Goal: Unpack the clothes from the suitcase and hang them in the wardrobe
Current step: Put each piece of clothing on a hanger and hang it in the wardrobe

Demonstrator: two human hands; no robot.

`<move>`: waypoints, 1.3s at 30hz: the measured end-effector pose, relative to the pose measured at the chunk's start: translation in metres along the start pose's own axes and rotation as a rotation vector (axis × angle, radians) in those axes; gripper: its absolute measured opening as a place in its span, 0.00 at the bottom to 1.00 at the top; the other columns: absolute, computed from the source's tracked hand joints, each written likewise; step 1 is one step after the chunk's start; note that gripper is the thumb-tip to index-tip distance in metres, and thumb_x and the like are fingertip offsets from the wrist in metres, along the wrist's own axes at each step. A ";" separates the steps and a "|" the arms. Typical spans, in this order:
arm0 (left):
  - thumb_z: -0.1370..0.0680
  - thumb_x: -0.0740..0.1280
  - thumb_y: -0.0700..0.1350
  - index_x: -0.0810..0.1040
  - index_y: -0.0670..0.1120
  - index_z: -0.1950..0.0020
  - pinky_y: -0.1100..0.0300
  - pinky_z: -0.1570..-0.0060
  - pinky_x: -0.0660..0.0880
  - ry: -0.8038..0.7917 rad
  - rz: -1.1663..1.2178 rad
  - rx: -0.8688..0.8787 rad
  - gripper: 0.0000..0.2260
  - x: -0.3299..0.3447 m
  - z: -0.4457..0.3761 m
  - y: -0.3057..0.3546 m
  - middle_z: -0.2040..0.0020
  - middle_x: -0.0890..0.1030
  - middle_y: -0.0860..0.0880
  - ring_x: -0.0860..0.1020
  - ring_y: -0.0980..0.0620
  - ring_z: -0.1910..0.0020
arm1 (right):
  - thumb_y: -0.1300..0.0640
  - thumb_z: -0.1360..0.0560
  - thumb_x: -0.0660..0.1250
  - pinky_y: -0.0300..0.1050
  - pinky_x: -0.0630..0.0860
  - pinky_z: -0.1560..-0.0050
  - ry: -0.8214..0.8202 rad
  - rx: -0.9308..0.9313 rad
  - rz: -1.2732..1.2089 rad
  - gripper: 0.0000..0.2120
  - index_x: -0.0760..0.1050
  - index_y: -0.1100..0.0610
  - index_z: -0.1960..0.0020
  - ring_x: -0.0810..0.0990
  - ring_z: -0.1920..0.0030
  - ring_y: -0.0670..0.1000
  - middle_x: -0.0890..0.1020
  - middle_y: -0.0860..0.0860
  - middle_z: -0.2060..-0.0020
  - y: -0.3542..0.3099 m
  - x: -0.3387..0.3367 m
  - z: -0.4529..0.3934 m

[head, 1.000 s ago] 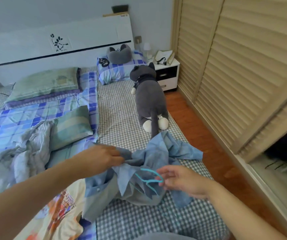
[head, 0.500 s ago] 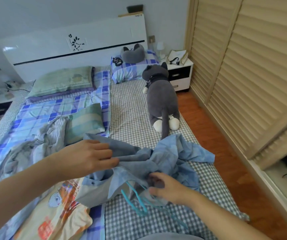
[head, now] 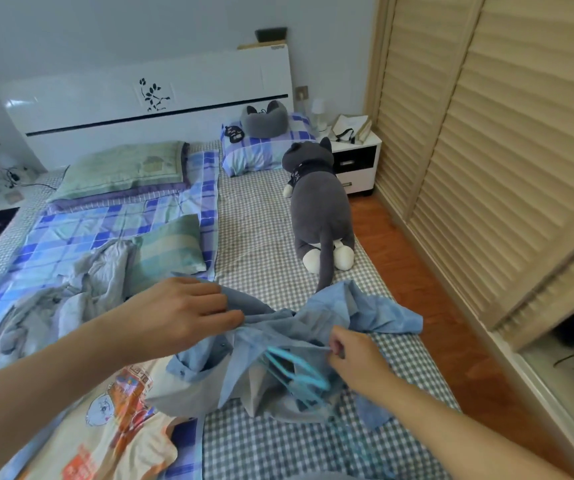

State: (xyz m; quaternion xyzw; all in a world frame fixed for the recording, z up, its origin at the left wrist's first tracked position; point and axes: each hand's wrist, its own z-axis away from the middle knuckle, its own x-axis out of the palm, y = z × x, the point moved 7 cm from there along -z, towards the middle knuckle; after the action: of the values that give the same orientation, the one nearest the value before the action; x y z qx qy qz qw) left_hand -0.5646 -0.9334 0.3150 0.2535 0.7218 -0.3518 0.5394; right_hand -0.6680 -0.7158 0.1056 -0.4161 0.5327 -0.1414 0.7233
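Checked bed (head: 264, 237), both hands, left hand (head: 188, 313) and right hand (head: 354, 355), pinching blue shirt (head: 330, 317), seemingly over hanger (head: 296, 368)

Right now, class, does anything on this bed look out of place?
The blue shirt lies crumpled, the turquoise hanger tangled within its folds; grey clothes sit heaped on the bedspread.

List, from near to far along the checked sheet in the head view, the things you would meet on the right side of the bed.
Blue shirt with turquoise hanger → grey plush cat → blue plaid pillow → small grey cat cushion → white headboard.
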 end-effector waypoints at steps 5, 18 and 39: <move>0.21 0.64 0.35 0.80 0.44 0.42 0.53 0.70 0.72 -0.008 -0.041 -0.026 0.10 -0.003 -0.013 -0.012 0.59 0.77 0.49 0.74 0.47 0.64 | 0.63 0.20 0.63 0.42 0.69 0.57 0.253 0.053 -0.017 0.08 0.74 0.52 0.54 0.75 0.58 0.49 0.75 0.45 0.61 0.018 -0.074 -0.030; 0.25 0.69 0.41 0.79 0.49 0.47 0.57 0.73 0.63 0.117 -0.619 -0.417 0.08 -0.229 -0.135 -0.158 0.62 0.75 0.48 0.80 0.40 0.65 | 0.57 0.26 0.55 0.50 0.72 0.69 0.938 -0.558 0.948 0.16 0.77 0.57 0.45 0.81 0.62 0.63 0.82 0.60 0.58 -0.276 -0.427 -0.060; 0.20 0.70 0.45 0.81 0.51 0.59 0.65 0.66 0.67 0.798 0.180 -0.865 0.08 -0.234 -0.078 -0.172 0.71 0.74 0.51 0.71 0.55 0.68 | 0.49 0.19 0.58 0.45 0.74 0.43 0.366 -0.599 0.311 0.14 0.76 0.46 0.37 0.78 0.43 0.44 0.81 0.42 0.44 -0.296 -0.368 -0.071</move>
State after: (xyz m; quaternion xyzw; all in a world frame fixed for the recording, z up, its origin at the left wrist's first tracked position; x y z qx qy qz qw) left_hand -0.6720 -0.9770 0.5927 0.1836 0.9223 0.1437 0.3083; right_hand -0.8051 -0.6911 0.5620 -0.4911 0.7275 0.0597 0.4754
